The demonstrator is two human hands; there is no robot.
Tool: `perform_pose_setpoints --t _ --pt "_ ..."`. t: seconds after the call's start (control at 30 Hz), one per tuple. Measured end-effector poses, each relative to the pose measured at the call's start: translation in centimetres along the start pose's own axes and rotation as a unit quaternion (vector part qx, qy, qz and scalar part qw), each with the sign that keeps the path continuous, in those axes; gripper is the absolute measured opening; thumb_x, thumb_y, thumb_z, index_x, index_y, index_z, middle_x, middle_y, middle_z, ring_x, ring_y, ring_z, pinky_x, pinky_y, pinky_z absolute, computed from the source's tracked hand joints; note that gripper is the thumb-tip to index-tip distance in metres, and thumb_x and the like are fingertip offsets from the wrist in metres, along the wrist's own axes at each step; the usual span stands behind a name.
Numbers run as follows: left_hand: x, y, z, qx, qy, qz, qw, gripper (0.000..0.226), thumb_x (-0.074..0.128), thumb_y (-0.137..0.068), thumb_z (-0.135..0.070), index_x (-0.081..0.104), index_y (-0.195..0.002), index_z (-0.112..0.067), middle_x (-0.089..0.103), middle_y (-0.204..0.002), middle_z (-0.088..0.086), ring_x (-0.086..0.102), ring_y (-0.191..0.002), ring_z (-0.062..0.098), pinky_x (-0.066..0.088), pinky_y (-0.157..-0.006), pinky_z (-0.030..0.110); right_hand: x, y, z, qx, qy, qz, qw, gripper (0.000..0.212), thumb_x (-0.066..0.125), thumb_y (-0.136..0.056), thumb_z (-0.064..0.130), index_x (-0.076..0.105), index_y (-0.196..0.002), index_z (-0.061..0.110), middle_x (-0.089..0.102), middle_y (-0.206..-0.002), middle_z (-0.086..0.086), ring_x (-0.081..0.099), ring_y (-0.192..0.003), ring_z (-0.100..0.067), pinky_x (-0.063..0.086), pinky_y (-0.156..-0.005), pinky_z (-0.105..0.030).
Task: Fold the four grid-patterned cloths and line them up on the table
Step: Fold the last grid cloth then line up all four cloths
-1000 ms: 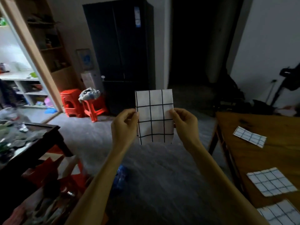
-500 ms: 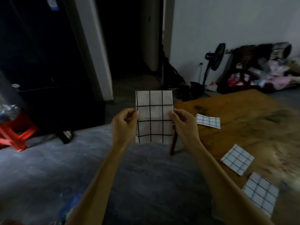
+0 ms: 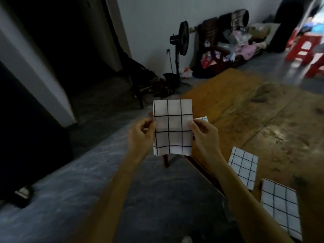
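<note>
**Grid cloth pinched in both hands, three more on the table**

Grid cloth, folded, is what we see mid-frame, held upright in the air over the grey floor, just left of the table's near corner.

Going left to right:

- Far left we note a dark doorway with a pale door frame. Detail there is too dark to read.
- Left hand pinches the folded cloth's left edge, thumb in front, fingers curled behind it.
- The held cloth is white with black grid lines, taller than wide, bottom edge hanging free and slightly wavy.
- Right hand pinches the right edge about halfway up, thumb on the front face.
- Behind that hand we see a corner of a far cloth lying on the wooden table, mostly hidden.
- Further right, a middle cloth lies flat near the table's front edge.
- Just beside it, closer to us, a near cloth lies flat too. We cannot tell whether the two touch.
- In the background we log a standing fan against the wall, then a pile of clothes, then red stools at far right, blurred.
</note>
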State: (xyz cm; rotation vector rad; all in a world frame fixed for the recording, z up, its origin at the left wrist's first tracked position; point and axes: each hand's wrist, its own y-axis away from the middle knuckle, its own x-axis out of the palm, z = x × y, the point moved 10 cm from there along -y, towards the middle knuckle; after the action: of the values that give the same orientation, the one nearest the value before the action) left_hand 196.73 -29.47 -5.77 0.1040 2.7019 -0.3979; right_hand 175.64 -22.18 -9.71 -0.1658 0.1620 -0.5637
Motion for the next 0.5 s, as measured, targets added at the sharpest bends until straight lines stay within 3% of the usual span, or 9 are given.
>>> perform_pose_setpoints --t 0.13,0.33,0.5 --pt "6.8 -4.3 1.2 -0.001 0.004 0.055 0.998 0.017 0.058 -0.093 -0.022 0.064 -0.108 -0.017 0.066 -0.098 -0.001 0.062 -0.088 0.012 0.053 -0.078 0.027 -3.1 -2.6 -4.3 0.058 -0.034 -0.055 0.996 0.018 0.057 -0.094 0.03 0.067 -0.103 0.019 0.069 -0.097 0.002 0.067 -0.09 -0.013 0.057 -0.082 -0.041" --pt "17.2 -7.1 3.7 -0.001 -0.007 0.166 0.986 0.01 0.059 -0.093 -0.024 0.061 -0.103 -0.022 0.059 -0.087 -0.014 0.06 -0.084 0.007 0.051 -0.074 0.022 -7.9 -4.7 -10.2 0.136 -0.033 -0.13 0.982 0.01 0.056 -0.095 0.023 0.065 -0.099 0.023 0.068 -0.095 0.005 0.067 -0.085 -0.005 0.053 -0.066 -0.019" --pt "25.3 -9.1 7.8 -0.029 -0.013 0.27 0.962 0.02 0.058 -0.093 -0.018 0.064 -0.11 -0.009 0.065 -0.103 0.002 0.061 -0.096 0.015 0.053 -0.082 0.029 -10.2 -5.1 -16.5 0.217 0.002 -0.199 0.956 0.016 0.057 -0.094 0.024 0.063 -0.107 0.017 0.067 -0.1 0.002 0.066 -0.093 -0.013 0.057 -0.078 -0.032"
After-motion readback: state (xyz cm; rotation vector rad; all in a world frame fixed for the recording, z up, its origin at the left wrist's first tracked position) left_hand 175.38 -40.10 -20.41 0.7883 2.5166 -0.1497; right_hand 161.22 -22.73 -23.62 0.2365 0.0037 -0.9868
